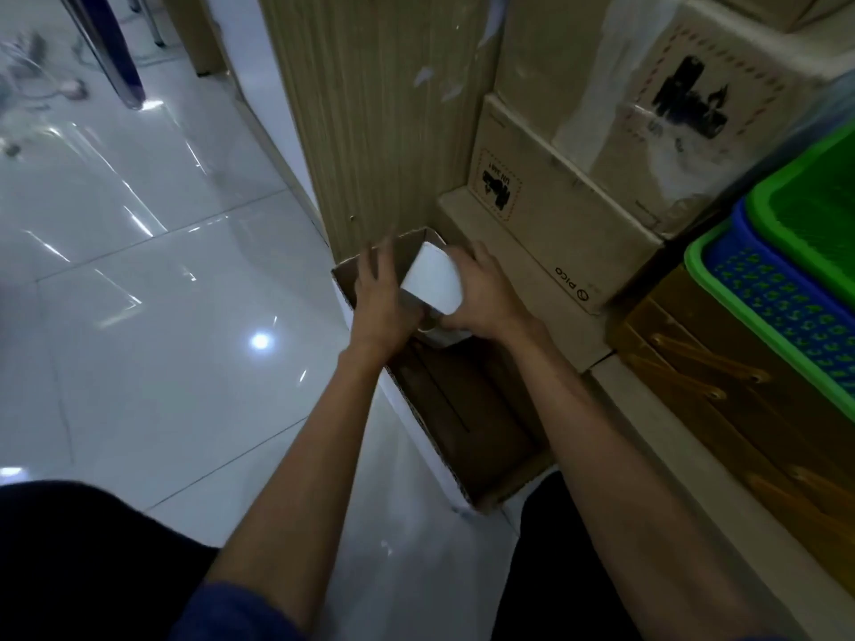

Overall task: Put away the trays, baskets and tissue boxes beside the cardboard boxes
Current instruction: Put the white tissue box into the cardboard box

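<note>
Step in hand: judging by the pose, the person is setting the white tissue box (435,282) down into the far end of the open carton (502,497).
Right hand: the right hand (483,293) grasps the box from its right side, fingers wrapped over the top edge and thumb low on the near face.
Left hand: the left hand (377,300) lies with fairly straight, spread fingers against the box's left side, steadying rather than gripping. It is blurred, so finer detail cannot be told.
Doing it well: the box probably needs levelling before it goes down. It should be slid flush to the carton's far wall and right side, and the left fingers drawn clear of the carton's left wall first.
Risk: a tilted box may catch on the white shape (442,336) beneath it. What that shape is cannot be told.
Box, looks: plain white, smooth, with rounded corners, no print visible, tipped with its far end higher.
Box, place: above the carton's far end, close to the wooden panel (379,131).
Carton: shallow, brown, lying on the tiled floor (162,270), its near half bare.
Alongside: stacked cardboard boxes (555,233) stand at the carton's right edge. Beyond them are wooden trays (721,386), a blue basket (782,289) and a green basket (819,210).
</note>
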